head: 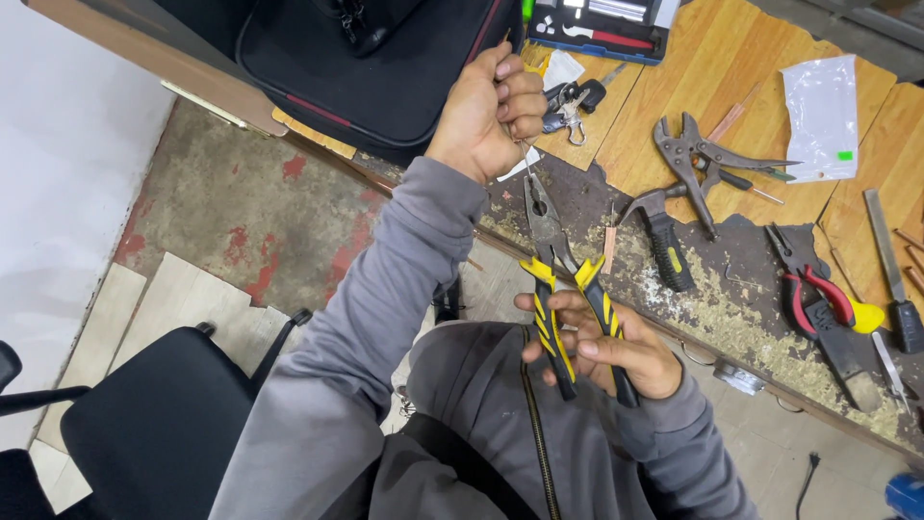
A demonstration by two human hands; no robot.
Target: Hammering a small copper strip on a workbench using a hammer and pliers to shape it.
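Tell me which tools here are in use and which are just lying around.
In use:
yellow-and-black combination pliers in the right hand
thin metal wire pinched by the left hand

Lying about:
steel locking pliers
black-handled hammer
red-handled cutters
bunch of keys
clear plastic bag

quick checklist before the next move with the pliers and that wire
1. Right hand grips both yellow-black handles of the pliers: ok.
2. Left hand pinches the thin wire above the nose of the pliers: ok.
3. Wire seated between the pliers' tips: cannot tell, too thin.
4. Fingers away from the tips: ok.
5. Bench edge near the pliers free of tools: not ok, a hammer lies close.
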